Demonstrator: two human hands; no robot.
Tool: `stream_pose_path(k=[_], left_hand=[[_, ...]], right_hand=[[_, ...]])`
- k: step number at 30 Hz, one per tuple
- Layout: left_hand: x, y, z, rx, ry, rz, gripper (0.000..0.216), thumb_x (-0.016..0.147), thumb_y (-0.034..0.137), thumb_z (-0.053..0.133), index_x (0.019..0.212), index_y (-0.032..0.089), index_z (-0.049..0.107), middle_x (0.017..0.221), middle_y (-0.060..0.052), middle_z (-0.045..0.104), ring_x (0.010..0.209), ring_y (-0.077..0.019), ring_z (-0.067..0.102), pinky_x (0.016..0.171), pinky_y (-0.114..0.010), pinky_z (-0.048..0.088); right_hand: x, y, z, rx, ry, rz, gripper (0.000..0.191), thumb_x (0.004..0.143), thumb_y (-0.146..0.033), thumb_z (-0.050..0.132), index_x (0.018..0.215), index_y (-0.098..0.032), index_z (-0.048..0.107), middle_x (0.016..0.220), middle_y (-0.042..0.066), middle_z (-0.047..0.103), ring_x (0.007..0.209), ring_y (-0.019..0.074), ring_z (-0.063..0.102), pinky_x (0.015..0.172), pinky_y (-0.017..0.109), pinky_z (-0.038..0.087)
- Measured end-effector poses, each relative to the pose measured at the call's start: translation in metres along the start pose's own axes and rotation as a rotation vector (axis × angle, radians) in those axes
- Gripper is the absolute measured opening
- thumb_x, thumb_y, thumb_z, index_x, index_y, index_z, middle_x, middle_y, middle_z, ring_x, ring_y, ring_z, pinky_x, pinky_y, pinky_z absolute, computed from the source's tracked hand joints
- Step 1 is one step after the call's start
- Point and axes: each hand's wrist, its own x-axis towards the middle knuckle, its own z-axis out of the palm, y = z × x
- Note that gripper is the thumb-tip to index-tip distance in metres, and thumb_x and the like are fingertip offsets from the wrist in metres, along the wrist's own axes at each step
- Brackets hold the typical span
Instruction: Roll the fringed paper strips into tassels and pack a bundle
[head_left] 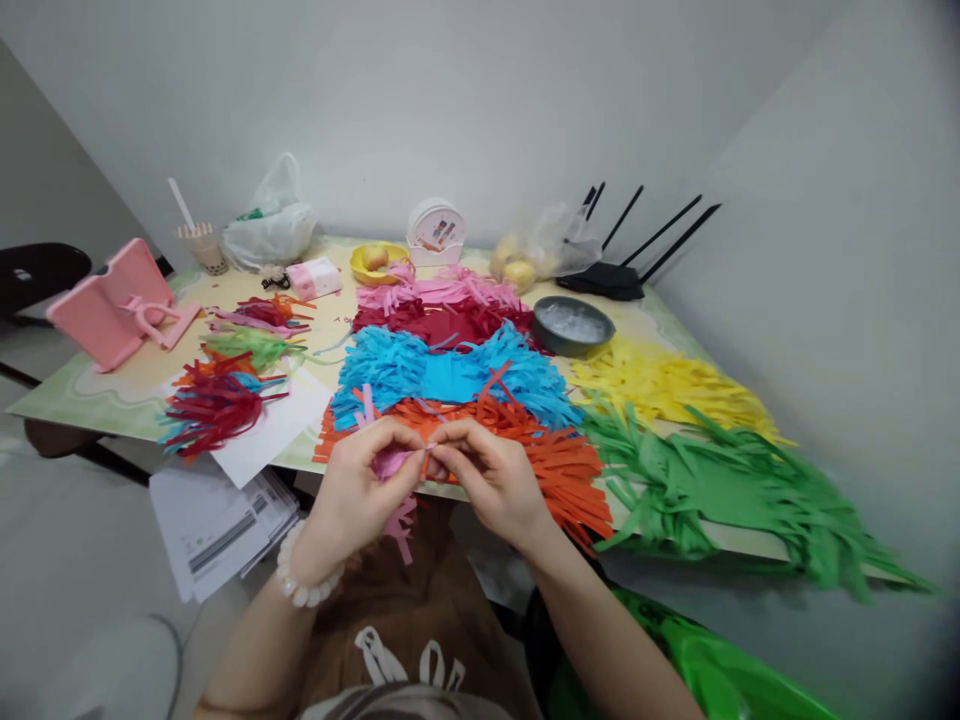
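Observation:
Over the table's front edge, my two hands meet with their fingertips together. My left hand (371, 490), with a pale bead bracelet at the wrist, is closed on a bunch of pink fringed paper (401, 520); its strips stick out above and hang below. My right hand (495, 485) pinches thumb to forefinger right against the left fingertips; what lies in that pinch is too small to make out. Just beyond lies orange fringed paper (566, 470). Behind it are blue fringed paper (450, 378), red fringed paper (442, 325) and pink fringed paper (457, 290) in layers.
Right of my hands lie green fringed paper (720, 485) and yellow fringed paper (667, 385). A dark bowl (574, 325) and a black router (604, 282) stand behind. At left are mixed-colour tassels (221, 400), a pink stand (112, 305) and a cup (201, 248) with a straw.

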Motion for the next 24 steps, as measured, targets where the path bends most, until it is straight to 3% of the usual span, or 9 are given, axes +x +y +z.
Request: stream_pose_path(k=[4,7,9,14,18,21,24], left_hand=[[-0.002,-0.009,0.011,-0.164,0.102,-0.060,0.006,0.086,0.023,0.067,0.085,0.017,0.068,0.084,-0.004,0.071,0.080,-0.0165,0.067,0.076,-0.026,0.052],[-0.001,-0.013,0.015,-0.340,0.076,-0.110,0.017,0.083,0.024,0.070,0.099,0.017,0.068,0.099,-0.007,0.073,0.093,-0.0185,0.070,0.083,-0.027,0.055],[-0.001,-0.015,0.014,-0.406,0.056,-0.143,0.016,0.084,0.024,0.069,0.098,0.017,0.068,0.098,-0.007,0.074,0.093,-0.0186,0.071,0.083,-0.027,0.056],[-0.003,-0.019,0.014,-0.369,0.164,-0.212,0.007,0.081,0.023,0.071,0.079,0.016,0.069,0.076,-0.004,0.073,0.072,-0.0165,0.071,0.068,-0.024,0.057],[-0.005,-0.020,0.020,-0.411,0.233,-0.249,0.010,0.077,0.023,0.075,0.081,0.016,0.069,0.077,-0.004,0.075,0.071,-0.0173,0.072,0.066,-0.024,0.058],[-0.007,-0.022,0.024,-0.498,0.208,-0.288,0.012,0.077,0.025,0.075,0.083,0.016,0.069,0.079,-0.005,0.077,0.070,-0.0189,0.074,0.066,-0.026,0.059],[-0.010,-0.027,0.023,-0.414,0.157,-0.248,0.017,0.077,0.025,0.076,0.091,0.017,0.073,0.088,-0.006,0.078,0.082,-0.0204,0.074,0.076,-0.028,0.058]], right_hand=[[0.004,0.000,-0.003,0.027,0.035,0.025,0.013,0.093,-0.033,0.061,0.095,-0.021,0.065,0.077,0.001,0.066,0.063,0.0124,0.064,0.056,0.022,0.051],[0.006,0.001,-0.005,0.033,0.098,0.050,0.014,0.092,-0.033,0.062,0.094,-0.020,0.065,0.064,-0.003,0.058,0.052,0.0097,0.054,0.048,0.020,0.044],[0.005,0.001,-0.005,0.014,0.105,0.053,0.015,0.092,-0.034,0.062,0.094,-0.019,0.064,0.058,-0.006,0.053,0.048,0.0090,0.049,0.046,0.020,0.040],[0.004,0.001,0.001,-0.040,0.052,0.077,0.019,0.091,-0.038,0.062,0.092,-0.020,0.065,0.061,-0.002,0.060,0.051,0.0113,0.055,0.047,0.022,0.041],[0.007,0.001,0.000,0.004,0.050,0.100,0.021,0.087,-0.040,0.067,0.091,-0.019,0.068,0.057,-0.004,0.058,0.046,0.0104,0.051,0.045,0.022,0.041],[0.009,0.000,-0.004,0.043,0.057,0.106,0.022,0.087,-0.041,0.066,0.084,-0.019,0.066,0.053,-0.005,0.055,0.040,0.0088,0.045,0.041,0.021,0.036],[0.010,-0.003,-0.007,-0.110,0.048,0.053,0.018,0.089,-0.035,0.065,0.081,-0.019,0.067,0.055,-0.003,0.059,0.045,0.0101,0.050,0.044,0.022,0.038]])
